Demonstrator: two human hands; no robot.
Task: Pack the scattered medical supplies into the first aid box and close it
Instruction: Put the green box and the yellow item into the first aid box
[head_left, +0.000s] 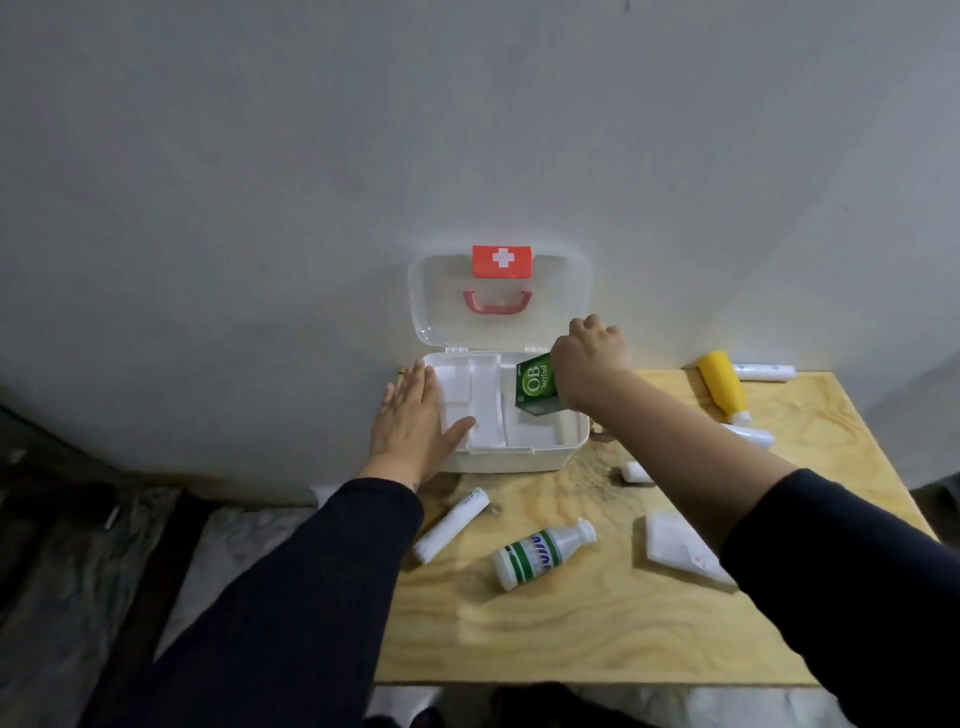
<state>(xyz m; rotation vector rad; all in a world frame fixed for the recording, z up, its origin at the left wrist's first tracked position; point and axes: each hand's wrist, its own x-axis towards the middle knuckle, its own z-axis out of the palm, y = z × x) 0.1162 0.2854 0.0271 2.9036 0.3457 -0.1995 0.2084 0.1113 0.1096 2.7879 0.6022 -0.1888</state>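
Centre frame: right hand clenched on a green carton, lowering it into the right compartment of the open first aid box. Left hand flat, fingers spread, pressed against the box's left wall, apparently to steady it. Bottles and tubes waiting, lower right.

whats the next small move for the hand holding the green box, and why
Probably lower the green box a little further and let go. The right hand holds it tilted over the right side of the open first aid box, not yet lying flat, while the left hand rests flat on the left rim, steadying it.
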